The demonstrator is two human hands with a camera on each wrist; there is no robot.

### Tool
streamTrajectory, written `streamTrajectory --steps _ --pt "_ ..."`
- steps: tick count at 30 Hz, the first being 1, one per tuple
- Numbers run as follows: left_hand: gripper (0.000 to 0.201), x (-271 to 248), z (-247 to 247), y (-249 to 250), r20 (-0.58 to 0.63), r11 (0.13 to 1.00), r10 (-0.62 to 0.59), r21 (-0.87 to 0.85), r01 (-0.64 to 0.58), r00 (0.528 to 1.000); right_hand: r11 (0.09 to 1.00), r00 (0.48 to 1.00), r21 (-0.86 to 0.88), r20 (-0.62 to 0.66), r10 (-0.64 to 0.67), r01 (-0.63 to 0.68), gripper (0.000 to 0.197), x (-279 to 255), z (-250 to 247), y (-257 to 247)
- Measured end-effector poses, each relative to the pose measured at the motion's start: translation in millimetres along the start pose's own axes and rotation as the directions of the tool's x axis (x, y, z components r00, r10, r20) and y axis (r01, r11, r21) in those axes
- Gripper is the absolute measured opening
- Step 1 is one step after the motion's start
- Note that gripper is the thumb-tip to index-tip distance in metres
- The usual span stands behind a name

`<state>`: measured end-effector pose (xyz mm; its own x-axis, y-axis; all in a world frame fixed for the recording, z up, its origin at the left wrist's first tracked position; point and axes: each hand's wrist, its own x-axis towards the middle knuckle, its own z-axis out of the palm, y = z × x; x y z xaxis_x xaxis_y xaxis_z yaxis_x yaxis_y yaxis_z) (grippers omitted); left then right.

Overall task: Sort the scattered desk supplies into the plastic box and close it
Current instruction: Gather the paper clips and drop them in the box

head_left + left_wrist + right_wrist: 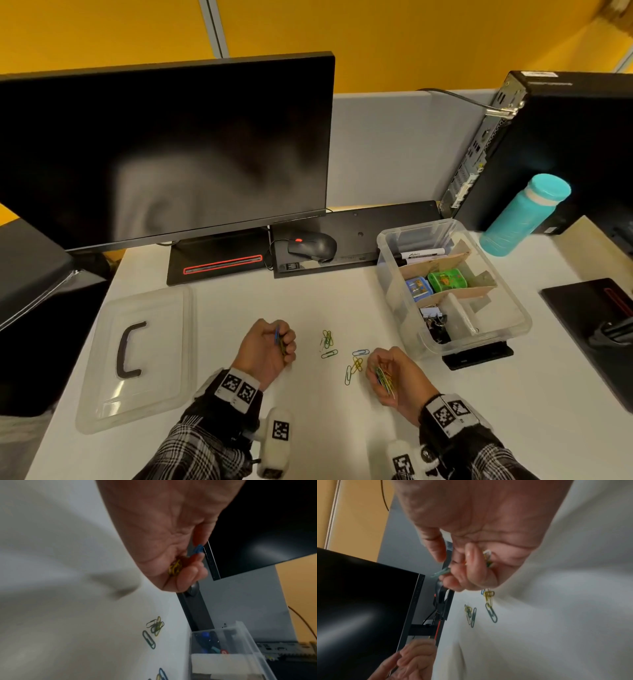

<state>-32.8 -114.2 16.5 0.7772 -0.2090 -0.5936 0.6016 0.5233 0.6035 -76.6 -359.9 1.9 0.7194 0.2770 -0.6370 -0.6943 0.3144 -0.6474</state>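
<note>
Wire clips (328, 341), light, springy and prone to tangle, lie loose on the desk (308, 428) between both sets of fingers. Left hand (265, 346) curls round a few; right hand (394, 375) curls round a bunch. Pinching each by its loop end looks best. Box (513, 329), lidless, sits beyond the right fingers.

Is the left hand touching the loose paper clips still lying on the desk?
Apart. The head view shows bare desk between the left hand, gripping its own clips, and the nearest loose paper clips.
</note>
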Motion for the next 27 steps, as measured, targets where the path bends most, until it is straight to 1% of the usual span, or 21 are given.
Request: streamTrajectory --steps 1,2,4,5,6,7,8,9,10,11,12,13,14,15,16,18,19,20,21,22,27 --pt "0.025 -0.3 2.2 1.0 0.007 1.000 -0.003 0.001 0.003 1.000 1.000 1.000 0.005 -0.011 0.005 -0.005 0.026 1.6 0.5 1.0" --pt "0.029 1.5 4.1 1.4 -0.010 0.999 -0.014 0.032 0.015 1.000 1.000 0.999 -0.029 -0.040 0.009 -0.010 0.029 3.2 2.0 1.3" --pt "0.033 5.9 10.3 0.9 -0.081 0.987 -0.041 0.149 0.053 0.996 0.991 0.995 -0.135 -0.099 0.008 -0.022 0.033 6.1 5.0 -0.1" --pt "0.032 7.4 14.6 0.5 -0.108 0.965 -0.035 0.253 0.062 0.993 0.982 0.991 -0.188 -0.134 0.002 -0.027 0.037 7.5 6.7 -2.5" --pt "0.031 9.9 16.5 -1.1 -0.118 0.909 0.003 0.414 0.047 0.993 0.969 0.985 -0.246 -0.169 -0.018 -0.025 0.040 8.4 8.2 -5.5" --pt "0.030 11.5 18.1 -2.1 -0.095 0.789 0.064 0.615 0.008 0.993 0.948 0.978 -0.318 -0.198 -0.061 -0.006 0.043 9.5 8.9 -8.3" --pt "0.027 13.9 18.3 -3.1 -0.033 0.586 0.133 0.809 -0.051 0.991 0.912 0.969 -0.410 -0.212 -0.124 0.026 0.044 12.3 8.0 -9.7" --pt "0.021 16.3 18.6 -4.0 0.066 0.334 0.175 0.935 -0.122 0.982 0.849 0.957 -0.525 -0.210 -0.201 0.063 0.044 14.3 6.8 -11.3" --pt "0.017 17.7 21.2 -4.3 0.164 0.111 0.173 0.977 -0.184 0.971 0.753 0.943 -0.651 -0.185 -0.275 0.092 0.044 15.8 5.3 -12.7" --pt "0.018 18.5 25.9 -3.7 0.215 -0.052 0.133 0.976 -0.210 0.967 0.639 0.934 -0.762 -0.147 -0.325 0.102 0.042 16.4 4.0 -13.7" --pt "0.027 20.6 30.1 -3.8 0.230 -0.162 0.084 0.963 -0.215 0.969 0.527 0.934 -0.845 -0.112 -0.338 0.090 0.039 17.1 2.0 -13.9" --pt "0.040 23.4 33.6 -4.1 0.225 -0.234 0.039 0.949 -0.210 0.974 0.429 0.940 -0.902 -0.095 -0.328 0.059 0.036 16.5 1.2 -14.8" --pt "0.054 28.1 35.6 -5.1 0.212 -0.284 0.004 0.937 -0.202 0.977 0.353 0.946 -0.936 -0.102 -0.309 0.015 0.034 15.6 1.1 -15.4" --pt "0.063 32.4 36.7 -6.1 0.206 -0.326 -0.020 0.924 -0.201 0.978 0.285 0.950 -0.958 -0.117 -0.289 -0.031 0.037 14.2 2.2 -15.8" --pt "0.068 36.6 36.2 -7.4 0.207 -0.360 -0.033 0.910 -0.205 0.978 0.219 0.955 -0.973 -0.127 -0.268 -0.068 0.048 13.4 4.3 -15.4" --pt "0.065 41.9 34.9 -8.6 0.212 -0.395 -0.040 0.894 -0.210 0.976 0.113 0.966 -0.987 -0.138 -0.216 -0.116 0.073 14.2 11.2 -11.9" --pt "0.061 43.2 34.6 -8.4 0.216 -0.403 -0.036 0.890 -0.212 0.976 0.079 0.970 -0.989 -0.139 -0.201 -0.125 0.082 15.9 14.3 -8.2" --pt "0.055 44.2 34.7 -8.2 0.219 -0.411 -0.030 0.887 -0.212 0.975 0.060 0.971 -0.990 -0.140 -0.192 -0.131 0.087 19.2 16.2 -3.7" --pt "0.050 44.7 35.4 -8.5 0.227 -0.423 -0.026 0.880 -0.217 0.973 0.051 0.972 -0.989 -0.143 -0.188 -0.136 0.088 22.2 17.7 0.1" --pt "0.046 45.0 36.1 -9.2 0.234 -0.435 -0.021 0.873 -0.220 0.972 0.051 0.971 -0.989 -0.148 -0.188 -0.141 0.085 24.7 18.3 3.0" --pt "0.031 47.7 41.8 -13.8 0.272 -0.488 -0.020 0.837 -0.247 0.962 0.055 0.972 -0.994 -0.106 -0.207 -0.096 0.045 21.1 19.4 7.0"
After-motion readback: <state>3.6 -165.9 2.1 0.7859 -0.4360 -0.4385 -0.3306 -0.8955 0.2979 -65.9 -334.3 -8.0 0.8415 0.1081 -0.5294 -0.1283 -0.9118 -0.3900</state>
